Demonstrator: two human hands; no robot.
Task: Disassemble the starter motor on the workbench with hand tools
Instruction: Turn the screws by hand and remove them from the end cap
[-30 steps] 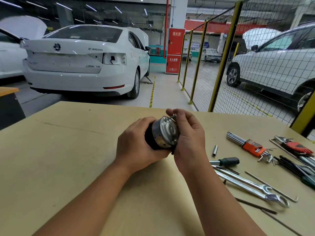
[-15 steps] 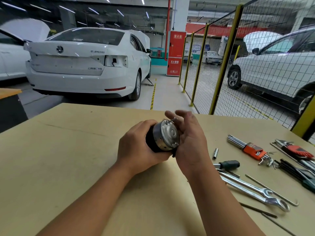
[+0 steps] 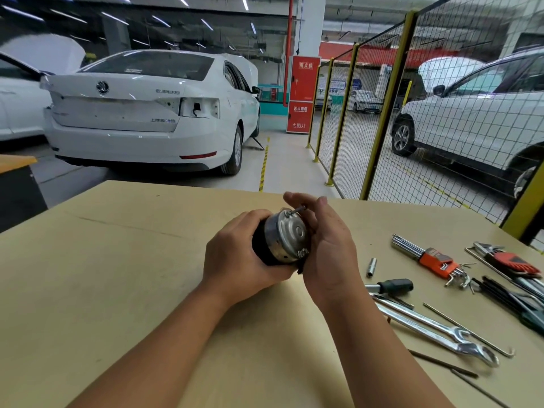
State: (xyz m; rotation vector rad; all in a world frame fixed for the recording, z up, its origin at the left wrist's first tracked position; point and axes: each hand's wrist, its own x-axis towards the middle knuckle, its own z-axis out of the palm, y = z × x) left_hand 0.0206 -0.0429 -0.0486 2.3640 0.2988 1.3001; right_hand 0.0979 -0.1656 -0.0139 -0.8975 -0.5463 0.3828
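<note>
Two bare forearms reach in from the bottom edge, with no sleeves, gloves, watch or rings on them; the left hand and right hand have short, plain nails.

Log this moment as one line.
left hand grips starter motor | right hand fingers at top bolt | wrenches idle on workbench

Left hand grips starter motor; right hand pinches its bolt.

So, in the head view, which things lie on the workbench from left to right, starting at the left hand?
left hand → starter motor → right hand → small socket → orange hex key set → red hex key set
</note>
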